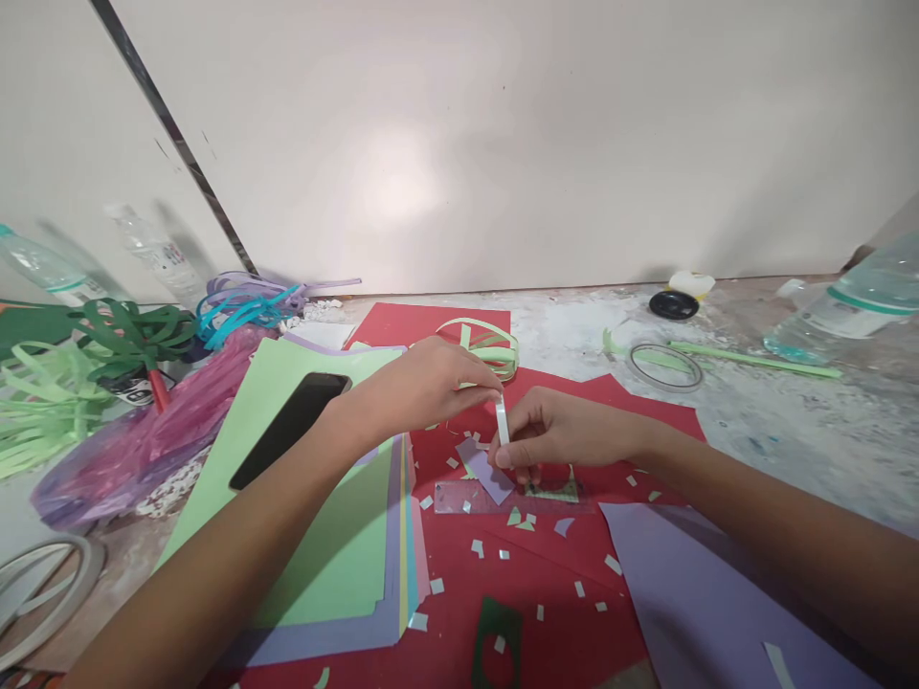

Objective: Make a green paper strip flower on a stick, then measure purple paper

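The left hand (449,378) and right hand (552,435) are over the red paper (546,565). Each grip is narrow: the left pinches the top of a white strip (502,419), the right pinches its bottom. On the red paper lie a little purple paper (488,474) and a clear ruler (449,499). Left of the red paper, a phone (291,431) rests on green paper (323,565).

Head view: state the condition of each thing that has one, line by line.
Left hand: pinching the white strip at its top
Right hand: pinching it lower down
White strip: straight, between both hands
Phone: flat, screen dark
Paper stack: overlapping, light green on top
Ruler: flat, partly covered
White scraps: scattered loose on red paper
Ring beyond right forearm: lying flat
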A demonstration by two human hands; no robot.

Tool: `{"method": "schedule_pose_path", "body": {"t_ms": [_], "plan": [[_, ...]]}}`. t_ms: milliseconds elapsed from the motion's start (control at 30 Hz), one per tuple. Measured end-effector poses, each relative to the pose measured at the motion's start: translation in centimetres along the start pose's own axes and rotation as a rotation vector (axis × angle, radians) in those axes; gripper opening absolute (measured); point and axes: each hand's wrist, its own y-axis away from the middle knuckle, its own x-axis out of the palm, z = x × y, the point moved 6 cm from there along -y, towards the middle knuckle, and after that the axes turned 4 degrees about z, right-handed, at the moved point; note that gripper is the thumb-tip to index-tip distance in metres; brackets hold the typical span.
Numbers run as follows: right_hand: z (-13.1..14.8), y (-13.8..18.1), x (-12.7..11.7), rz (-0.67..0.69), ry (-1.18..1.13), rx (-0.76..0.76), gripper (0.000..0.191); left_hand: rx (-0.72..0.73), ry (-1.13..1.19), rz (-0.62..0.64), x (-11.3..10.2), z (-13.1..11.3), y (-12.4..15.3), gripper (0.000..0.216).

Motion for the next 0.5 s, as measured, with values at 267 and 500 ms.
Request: {"method": "schedule_pose_path", "body": {"t_ms": [267, 500], "plan": [[0.29, -0.02, 0.28, 0.016, 0.028, 0.008, 0.035, -0.008, 0.021, 0.043, -0.18, -0.58, 0.1, 0.017], [0.04, -0.05, 0.36, 0.014, 0.021, 0.033, 0.035, 0.023, 0.008, 0.036, -0.11, -0.84, -0.04, 0.015]]}}
